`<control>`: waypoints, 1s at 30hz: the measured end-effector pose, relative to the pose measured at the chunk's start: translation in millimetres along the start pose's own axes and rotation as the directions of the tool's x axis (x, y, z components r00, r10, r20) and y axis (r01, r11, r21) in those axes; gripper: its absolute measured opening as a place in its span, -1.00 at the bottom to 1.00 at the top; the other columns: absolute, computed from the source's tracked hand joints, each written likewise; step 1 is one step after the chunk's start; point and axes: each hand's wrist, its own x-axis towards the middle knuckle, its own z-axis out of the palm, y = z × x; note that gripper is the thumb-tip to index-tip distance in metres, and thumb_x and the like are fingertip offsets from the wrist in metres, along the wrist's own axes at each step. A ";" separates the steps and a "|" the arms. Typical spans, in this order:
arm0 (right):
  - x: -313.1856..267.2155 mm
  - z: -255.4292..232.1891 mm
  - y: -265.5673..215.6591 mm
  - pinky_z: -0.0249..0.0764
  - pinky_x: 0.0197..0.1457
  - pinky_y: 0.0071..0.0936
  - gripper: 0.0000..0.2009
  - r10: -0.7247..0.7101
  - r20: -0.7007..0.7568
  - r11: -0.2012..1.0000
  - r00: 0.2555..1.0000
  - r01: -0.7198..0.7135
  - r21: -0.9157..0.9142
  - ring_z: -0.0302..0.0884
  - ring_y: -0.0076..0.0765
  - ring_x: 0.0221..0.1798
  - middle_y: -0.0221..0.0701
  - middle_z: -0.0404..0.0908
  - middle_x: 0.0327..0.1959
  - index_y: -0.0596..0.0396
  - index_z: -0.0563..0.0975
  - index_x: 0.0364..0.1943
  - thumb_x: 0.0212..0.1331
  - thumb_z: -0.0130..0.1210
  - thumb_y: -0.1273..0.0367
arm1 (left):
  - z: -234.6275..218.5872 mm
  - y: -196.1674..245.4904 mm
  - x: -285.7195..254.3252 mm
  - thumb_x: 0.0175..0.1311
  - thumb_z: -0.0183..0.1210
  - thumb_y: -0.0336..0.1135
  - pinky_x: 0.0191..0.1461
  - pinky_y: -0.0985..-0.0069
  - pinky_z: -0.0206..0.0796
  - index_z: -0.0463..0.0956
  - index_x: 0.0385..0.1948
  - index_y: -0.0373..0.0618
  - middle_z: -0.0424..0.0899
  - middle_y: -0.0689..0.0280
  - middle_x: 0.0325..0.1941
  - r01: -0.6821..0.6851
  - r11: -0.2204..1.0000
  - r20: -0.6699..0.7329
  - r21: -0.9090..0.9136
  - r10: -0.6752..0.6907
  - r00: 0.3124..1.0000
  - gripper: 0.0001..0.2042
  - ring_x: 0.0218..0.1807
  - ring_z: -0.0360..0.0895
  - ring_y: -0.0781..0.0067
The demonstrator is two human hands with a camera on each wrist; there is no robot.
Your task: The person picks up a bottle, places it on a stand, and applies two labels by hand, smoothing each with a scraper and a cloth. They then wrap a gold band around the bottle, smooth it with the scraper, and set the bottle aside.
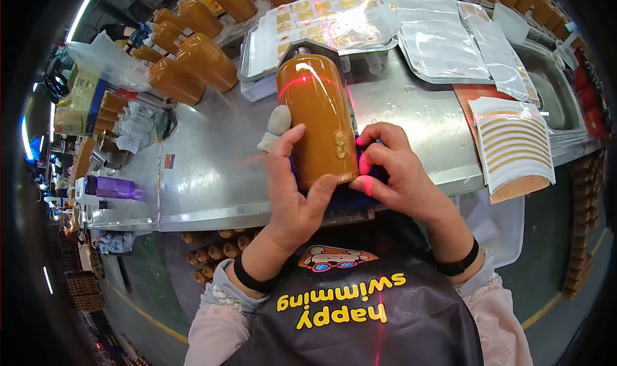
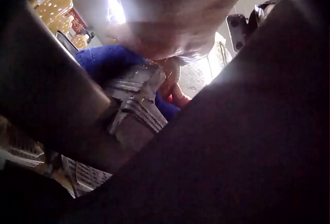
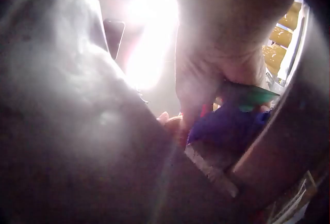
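Note:
A glossy brown bottle [image 1: 315, 109] lies tilted back on a blue-padded support, its neck pointing away and a raised emblem near its base. My left hand [image 1: 289, 189] holds its lower left side, thumb against the base; a white cloth cover sits on one finger [image 1: 277, 127]. At the lower right corner of the bottle my right hand [image 1: 405, 173] grips with bent fingers and thumb, red light on the fingertips. A red laser line crosses the bottle's shoulder. Both wrist views are dark, showing blue padding [image 2: 111, 61] below the hand.
Behind the bottle are trays with sheets of gold labels [image 1: 308, 22]. Plastic-covered sheets [image 1: 437, 38] and a stack of gold-striped strips [image 1: 514, 141] lie to the right, near a sink [image 1: 556, 102]. More brown bottles [image 1: 205, 61] stand back left on the metal table [image 1: 212, 173].

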 end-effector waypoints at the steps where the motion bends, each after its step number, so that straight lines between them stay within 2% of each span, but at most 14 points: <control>1: 1.2 0.3 -1.5 0.29 0.18 -0.19 -0.72 -0.034 -0.027 0.999 0.999 0.033 -0.025 0.30 0.01 0.11 -0.21 0.40 -0.03 0.12 0.46 -0.41 -0.09 0.38 0.39 | 1.0 1.2 -1.2 0.31 0.19 -0.24 0.43 0.32 0.00 0.15 0.27 -0.33 0.24 0.05 0.28 0.030 0.988 -0.025 -0.149 -0.034 0.999 -0.41 0.35 0.18 0.19; 2: 2.1 0.7 -3.2 0.30 0.16 -0.17 -0.72 -0.068 -0.052 0.997 0.996 0.065 -0.050 0.30 0.03 0.09 -0.20 0.40 -0.05 0.12 0.46 -0.42 -0.11 0.38 0.39 | 1.5 2.3 -2.6 0.31 0.19 -0.24 0.43 0.33 0.00 0.15 0.27 -0.33 0.25 0.06 0.27 0.057 0.954 -0.045 -0.295 -0.073 0.996 -0.40 0.35 0.18 0.22; 5: 3.7 1.6 -8.1 0.31 0.16 -0.14 -0.71 -0.096 -0.073 0.991 0.993 0.088 -0.105 0.30 0.03 0.11 -0.22 0.40 -0.05 0.12 0.45 -0.45 -0.14 0.39 0.39 | -0.5 -5.7 -9.3 0.31 0.19 -0.23 0.43 0.36 -0.01 0.12 0.28 -0.35 0.24 0.10 0.26 0.045 0.993 -0.036 -0.108 -0.049 0.998 -0.39 0.34 0.18 0.27; 11: 3.6 2.2 -8.4 0.32 0.15 -0.14 -0.71 -0.090 -0.100 0.990 0.991 0.078 -0.114 0.30 0.03 0.10 -0.23 0.40 -0.06 0.12 0.45 -0.46 -0.15 0.39 0.39 | 2.2 -3.2 -8.0 0.34 0.16 -0.22 0.43 0.36 -0.02 0.10 0.28 -0.36 0.22 0.10 0.27 0.027 0.999 -0.030 0.037 -0.026 0.999 -0.39 0.34 0.18 0.25; 14: 2.2 2.5 -8.3 0.31 0.15 -0.14 -0.72 -0.079 -0.100 0.991 0.992 0.068 -0.112 0.30 0.03 0.10 -0.23 0.40 -0.06 0.12 0.45 -0.46 -0.14 0.39 0.39 | -1.9 -1.7 -19.3 0.34 0.15 -0.17 0.49 0.14 -0.13 0.21 0.22 -0.32 0.26 0.04 0.24 -0.035 0.994 -0.184 -0.107 0.014 0.983 -0.46 0.36 0.18 0.12; 15: 2.3 2.3 -7.5 0.31 0.15 -0.14 -0.72 -0.077 -0.102 0.992 0.992 0.066 -0.104 0.30 0.03 0.10 -0.23 0.40 -0.06 0.12 0.45 -0.46 -0.14 0.39 0.39 | -7.4 -2.5 -26.8 0.34 0.15 -0.17 0.50 0.05 -0.19 0.26 0.19 -0.26 0.28 0.01 0.23 -0.142 0.982 -0.138 0.128 0.159 0.978 -0.50 0.37 0.18 0.07; 16: 1.6 3.5 -6.9 0.31 0.15 -0.14 -0.72 -0.071 -0.106 0.994 0.992 0.061 -0.093 0.30 0.03 0.10 -0.23 0.40 -0.06 0.13 0.45 -0.46 -0.14 0.39 0.39 | -16.4 -4.5 -37.9 0.33 0.15 -0.16 0.50 -0.04 -0.26 0.30 0.16 -0.20 0.29 -0.03 0.23 -0.250 0.902 -0.055 0.351 0.287 0.956 -0.54 0.37 0.17 0.02; 17: 0.5 5.2 -6.5 0.31 0.15 -0.13 -0.73 -0.065 -0.105 0.995 0.992 0.056 -0.081 0.30 0.03 0.10 -0.22 0.40 -0.06 0.13 0.45 -0.46 -0.13 0.38 0.39 | -21.8 -7.4 -49.0 0.33 0.16 -0.15 0.51 -0.13 -0.32 0.35 0.14 -0.14 0.31 -0.06 0.22 -0.350 0.763 0.052 0.543 0.386 0.921 -0.57 0.38 0.17 -0.03; 18: 0.1 6.5 -6.3 0.31 0.15 -0.13 -0.73 -0.064 -0.106 0.996 0.992 0.056 -0.074 0.30 0.03 0.10 -0.22 0.40 -0.06 0.13 0.45 -0.46 -0.13 0.38 0.39 | -18.1 -8.9 -55.8 0.29 0.19 -0.17 0.49 -0.30 -0.44 0.44 0.03 0.04 0.40 -0.03 0.20 -0.381 0.728 0.101 0.570 0.399 0.911 -0.68 0.39 0.17 -0.10; 21: 0.5 7.4 -5.0 0.31 0.14 -0.14 -0.73 -0.073 -0.107 0.996 0.992 0.067 -0.058 0.30 0.03 0.09 -0.22 0.40 -0.06 0.14 0.46 -0.46 -0.12 0.37 0.39 | -13.8 -12.9 -55.3 0.26 0.21 -0.20 0.49 -0.28 -0.43 0.47 -0.02 0.13 0.47 0.10 0.19 -0.481 0.614 0.220 0.626 0.452 0.864 -0.72 0.37 0.21 -0.06; 22: 0.1 7.9 -4.3 0.31 0.14 -0.14 -0.73 -0.074 -0.109 0.996 0.991 0.069 -0.051 0.30 0.03 0.08 -0.21 0.40 -0.06 0.14 0.46 -0.45 -0.11 0.37 0.39 | -12.2 -12.6 -50.9 0.24 0.22 -0.21 0.48 -0.30 -0.40 0.49 -0.10 0.12 0.53 0.23 0.13 -0.495 0.627 0.203 0.602 0.480 0.854 -0.78 0.35 0.24 -0.01; 25: -1.6 8.9 -2.6 0.31 0.14 -0.14 -0.74 -0.074 -0.117 0.997 0.990 0.069 -0.042 0.30 0.04 0.07 -0.21 0.40 -0.06 0.15 0.46 -0.45 -0.10 0.36 0.38 | -16.4 -14.1 -37.9 0.28 0.17 -0.22 0.42 -0.41 -0.33 0.43 -0.13 0.04 0.44 0.07 0.15 -0.611 0.542 0.313 0.577 0.545 0.778 -0.80 0.32 0.24 -0.12; 28: -1.6 9.5 -3.5 0.31 0.14 -0.14 -0.74 -0.071 -0.118 0.997 0.990 0.066 -0.044 0.30 0.04 0.07 -0.20 0.40 -0.06 0.15 0.46 -0.44 -0.09 0.36 0.38 | -15.4 -7.7 -28.2 0.23 0.22 -0.22 0.44 -0.37 -0.31 0.42 -0.17 0.07 0.49 0.15 0.09 -0.660 0.514 0.408 0.548 0.525 0.747 -0.79 0.30 0.27 -0.05; 30: -1.5 9.7 -3.6 0.31 0.14 -0.13 -0.74 -0.071 -0.117 0.996 0.991 0.065 -0.056 0.30 0.05 0.07 -0.20 0.40 -0.07 0.15 0.46 -0.44 -0.09 0.36 0.38 | -7.2 -6.6 -24.3 0.11 0.28 -0.24 0.46 -0.32 -0.29 0.47 -0.24 0.15 0.55 0.27 0.02 -0.636 0.553 0.376 0.538 0.518 0.768 -0.79 0.30 0.30 0.08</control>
